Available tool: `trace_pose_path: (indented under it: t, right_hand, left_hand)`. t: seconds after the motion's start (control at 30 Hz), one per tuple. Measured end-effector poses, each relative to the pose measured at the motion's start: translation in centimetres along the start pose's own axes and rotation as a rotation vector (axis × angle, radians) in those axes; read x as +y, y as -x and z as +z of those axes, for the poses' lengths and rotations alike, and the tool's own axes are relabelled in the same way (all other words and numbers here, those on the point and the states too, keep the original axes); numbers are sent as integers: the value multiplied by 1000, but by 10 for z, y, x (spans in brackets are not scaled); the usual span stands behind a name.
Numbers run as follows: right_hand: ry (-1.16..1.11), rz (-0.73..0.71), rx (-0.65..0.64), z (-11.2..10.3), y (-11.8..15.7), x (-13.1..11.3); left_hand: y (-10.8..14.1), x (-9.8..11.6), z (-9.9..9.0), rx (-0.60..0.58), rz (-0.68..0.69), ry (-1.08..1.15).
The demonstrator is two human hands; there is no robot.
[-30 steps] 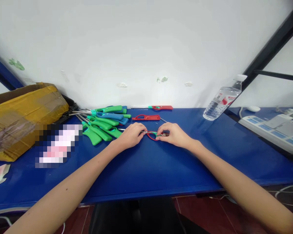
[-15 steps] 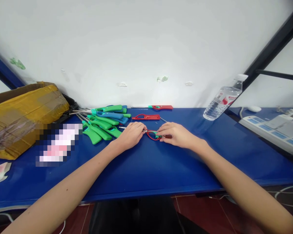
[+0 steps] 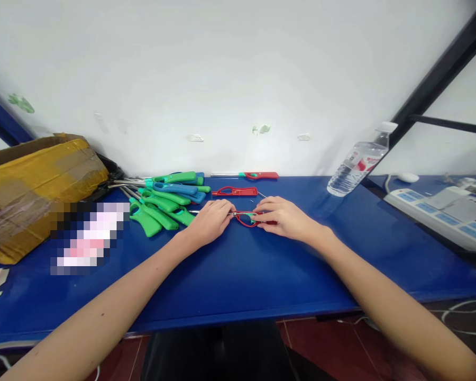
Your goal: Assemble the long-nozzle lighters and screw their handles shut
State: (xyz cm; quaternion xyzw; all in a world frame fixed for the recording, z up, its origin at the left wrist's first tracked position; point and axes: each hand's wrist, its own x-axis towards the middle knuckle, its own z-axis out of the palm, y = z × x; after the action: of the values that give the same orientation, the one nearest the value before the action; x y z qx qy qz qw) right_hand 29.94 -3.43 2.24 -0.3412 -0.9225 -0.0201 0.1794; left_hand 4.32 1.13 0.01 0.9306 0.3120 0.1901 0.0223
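A red lighter with a long metal tube and a green trigger (image 3: 246, 225) lies on the blue table between my two hands. My left hand (image 3: 210, 221) is closed around its front, where the tube meets the body; the tube tip sticks out past the hand. My right hand (image 3: 283, 217) has its fingers closed on the handle end, near the green trigger, and covers much of it. Just beyond lies a loose red half-shell (image 3: 238, 191), with a thin rod beside it partly behind my right hand. Farther back rests a whole red lighter (image 3: 264, 175).
Left of my hands is a pile of green and blue lighters (image 3: 164, 198). A taped cardboard box (image 3: 35, 190) stands at far left, near a blurred-out patch. At right, a water bottle (image 3: 359, 164) leans by a black frame and a white power strip (image 3: 440, 214).
The fingers of my right hand have shifted slightly on the handle. My left hand keeps its hold. The whole view has moved a little.
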Motion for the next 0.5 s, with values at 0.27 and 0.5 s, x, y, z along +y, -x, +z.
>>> trace_pose_path:
  t: [0.27,0.5]
  right_hand:
    - [-111,57,-25,3,0,6]
    - [-193,203,-42,3,2,7]
  left_hand:
    - [-1,-1,3,-40,20,-54]
    - [2,-2,2,-34,27,-64]
